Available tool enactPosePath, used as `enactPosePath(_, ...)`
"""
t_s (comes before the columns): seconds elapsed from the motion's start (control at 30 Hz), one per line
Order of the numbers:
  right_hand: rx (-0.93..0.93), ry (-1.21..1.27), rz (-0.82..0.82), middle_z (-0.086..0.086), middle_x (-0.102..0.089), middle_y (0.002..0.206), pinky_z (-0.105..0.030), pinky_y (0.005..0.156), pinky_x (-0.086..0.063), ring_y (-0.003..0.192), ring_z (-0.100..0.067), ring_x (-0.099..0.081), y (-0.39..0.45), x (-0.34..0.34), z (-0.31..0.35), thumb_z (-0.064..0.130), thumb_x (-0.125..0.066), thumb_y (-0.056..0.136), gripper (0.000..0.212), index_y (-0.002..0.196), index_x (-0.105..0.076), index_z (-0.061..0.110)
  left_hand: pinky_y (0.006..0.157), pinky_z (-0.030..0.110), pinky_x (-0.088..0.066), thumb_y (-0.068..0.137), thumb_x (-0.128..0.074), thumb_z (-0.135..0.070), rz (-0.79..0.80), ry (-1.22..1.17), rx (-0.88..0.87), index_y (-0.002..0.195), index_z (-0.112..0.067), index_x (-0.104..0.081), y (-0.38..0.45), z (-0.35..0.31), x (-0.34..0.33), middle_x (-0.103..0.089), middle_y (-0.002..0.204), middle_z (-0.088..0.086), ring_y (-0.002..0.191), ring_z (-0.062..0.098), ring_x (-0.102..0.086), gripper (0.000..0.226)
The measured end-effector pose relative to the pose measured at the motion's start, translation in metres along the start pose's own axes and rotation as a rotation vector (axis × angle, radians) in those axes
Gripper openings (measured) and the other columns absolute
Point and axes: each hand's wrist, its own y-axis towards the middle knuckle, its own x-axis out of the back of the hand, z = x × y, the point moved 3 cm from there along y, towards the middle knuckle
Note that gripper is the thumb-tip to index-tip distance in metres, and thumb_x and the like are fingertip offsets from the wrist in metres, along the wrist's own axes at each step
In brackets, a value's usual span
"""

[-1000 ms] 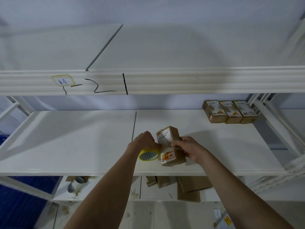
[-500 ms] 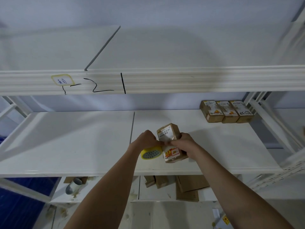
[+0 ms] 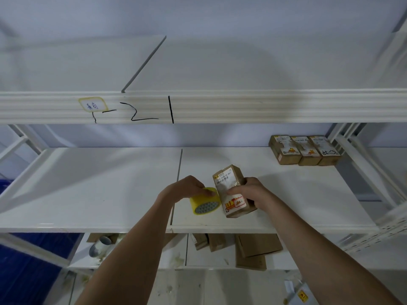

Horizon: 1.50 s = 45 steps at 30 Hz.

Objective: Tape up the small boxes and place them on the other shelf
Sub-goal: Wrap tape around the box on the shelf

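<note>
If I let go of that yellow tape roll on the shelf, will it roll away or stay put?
The yellow tape roll is round and seems to lie on its curved side, gripped by the left hand, so it would likely roll on the smooth white shelf. The small box beside it might stop it. It looks stiff and probably light.

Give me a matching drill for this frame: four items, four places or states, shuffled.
Items:
1. tape roll
2. box
3. three boxes
4. label

Places or states:
A. on the upper shelf's front edge
B. gripped by the left hand
C. in a row at the back right of the middle shelf
D. held tilted by the right hand

Pairs: 1-B, 2-D, 3-C, 4-A
</note>
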Motion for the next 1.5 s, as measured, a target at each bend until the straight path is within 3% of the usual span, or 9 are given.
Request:
enactPosePath(0.17, -0.003, 0.036, 0.036, -0.006, -0.078, 0.098, -0.043, 0.085, -0.061, 0.084, -0.023, -0.076, 0.001, -0.004, -0.005, 0.022, -0.087, 0.073, 0.047, 0.116, -0.069, 0.016, 0.081, 0.029, -0.053, 0.082, -0.076, -0.05, -0.053, 0.057, 0.01, 0.084, -0.019, -0.069, 0.0, -0.001, 0.002, -0.066, 0.093, 0.001, 0.091, 0.019, -0.064, 0.033)
enactPosePath(0.4, 0.031, 0.09, 0.068, -0.003, -0.078, 0.098, -0.042, 0.085, -0.061, 0.087, -0.022, -0.076, -0.003, 0.005, 0.002, 0.02, -0.087, 0.074, 0.041, 0.112, -0.07, 0.018, 0.074, 0.025, -0.053, 0.075, -0.075, -0.064, -0.127, 0.184, 0.085, 0.082, -0.016, -0.067, -0.002, 0.006, 0.003, -0.064, 0.08, -0.001, 0.072, 0.012, -0.063, 0.049)
enactPosePath(0.7, 0.014, 0.182, 0.116, -0.007, -0.078, 0.1, -0.049, 0.089, -0.059, 0.09, -0.026, -0.076, -0.007, 0.004, -0.001, 0.016, -0.086, 0.076, 0.043, 0.115, -0.07, 0.015, 0.085, 0.03, -0.057, 0.074, -0.074, -0.067, -0.11, 0.149, 0.091, 0.097, -0.013, -0.07, -0.001, 0.003, -0.006, -0.068, 0.096, 0.004, 0.086, 0.018, -0.067, 0.059)
enactPosePath(0.87, 0.041, 0.266, 0.215, -0.01, -0.077, 0.106, -0.044, 0.089, -0.059, 0.097, -0.027, -0.075, -0.017, 0.005, 0.003, 0.017, -0.08, 0.083, 0.039, 0.12, -0.068, 0.013, 0.084, 0.033, -0.057, 0.071, -0.076, -0.067, -0.067, -0.036, 0.031, 0.092, -0.013, -0.073, -0.002, 0.001, -0.012, -0.072, 0.093, 0.006, 0.084, 0.02, -0.07, 0.058)
enactPosePath(0.97, 0.029, 0.265, 0.241, -0.011, -0.077, 0.106, -0.042, 0.091, -0.058, 0.098, -0.027, -0.074, -0.022, 0.005, 0.001, 0.022, -0.076, 0.087, 0.038, 0.122, -0.067, 0.011, 0.089, 0.04, -0.059, 0.059, -0.076, -0.075, 0.016, -0.102, -0.039, 0.09, -0.014, -0.076, -0.008, 0.002, -0.013, -0.075, 0.092, 0.006, 0.09, 0.025, -0.073, 0.068)
enactPosePath(1.13, -0.026, 0.284, 0.284, -0.013, -0.076, 0.109, -0.044, 0.09, -0.057, 0.102, -0.029, -0.073, -0.022, 0.001, -0.001, 0.048, -0.067, 0.088, 0.05, 0.12, -0.067, 0.01, 0.093, 0.044, -0.058, 0.057, -0.081, -0.069, 0.093, -0.193, -0.087, 0.093, -0.01, -0.077, -0.015, 0.006, -0.01, -0.076, 0.097, 0.007, 0.097, 0.029, -0.072, 0.069)
enactPosePath(1.23, -0.064, 0.233, 0.274, -0.013, -0.076, 0.107, -0.041, 0.086, -0.059, 0.1, -0.027, -0.074, -0.019, -0.001, -0.002, 0.057, -0.061, 0.089, 0.057, 0.119, -0.067, 0.009, 0.091, 0.043, -0.058, 0.055, -0.079, -0.073, 0.066, -0.164, -0.075, 0.089, -0.013, -0.078, -0.017, 0.006, -0.009, -0.076, 0.093, 0.007, 0.095, 0.029, -0.072, 0.069)
enactPosePath(1.4, 0.031, 0.086, 0.116, -0.006, -0.078, 0.099, -0.048, 0.092, -0.058, 0.091, -0.024, -0.076, -0.012, -0.007, 0.002, 0.044, -0.067, 0.092, 0.044, 0.119, -0.068, 0.01, 0.082, 0.033, -0.057, 0.077, -0.076, -0.06, -0.033, -0.048, -0.004, 0.088, -0.019, -0.076, -0.011, 0.007, -0.011, -0.072, 0.088, 0.002, 0.086, 0.02, -0.069, 0.042)
enactPosePath(1.5, 0.098, -0.143, 0.084, -0.001, -0.076, 0.1, -0.04, 0.086, -0.06, 0.09, -0.018, -0.074, -0.015, -0.016, 0.007, 0.059, -0.069, 0.084, 0.049, 0.113, -0.07, 0.02, 0.07, 0.026, -0.054, 0.082, -0.073, -0.056, -0.044, 0.072, 0.0, 0.093, -0.014, -0.075, -0.011, 0.004, -0.013, -0.068, 0.084, -0.001, 0.08, 0.016, -0.065, 0.043)
